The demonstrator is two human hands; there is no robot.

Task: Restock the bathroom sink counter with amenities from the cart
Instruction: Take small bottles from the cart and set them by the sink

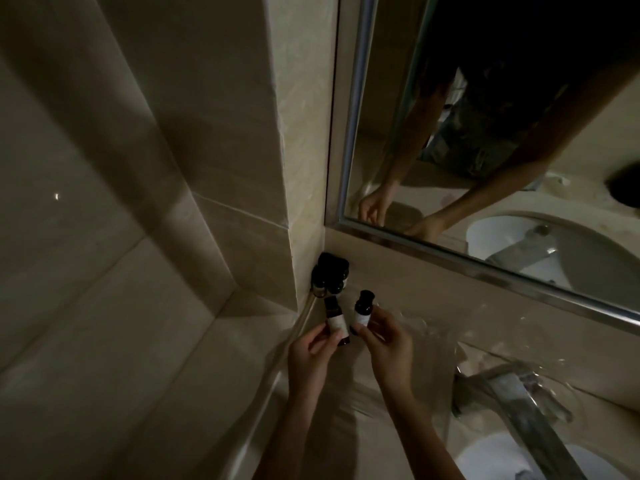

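My left hand (313, 355) pinches a small dark amenity bottle (336, 320) with a pale label, held upright just above the beige sink counter (398, 341). My right hand (386, 337) pinches a second small dark bottle (362, 308) with a white label, right beside the first. Behind them, in the counter's back corner against the wall, stands a cluster of several small dark bottles (329, 277). The room is dim, so label details are unreadable.
A chrome faucet (519, 403) juts over the white basin (519, 459) at lower right. The framed mirror (485, 133) above the counter reflects both arms. Tiled walls (138, 202) close off the left side. A counter edge strip (277, 375) runs down the left.
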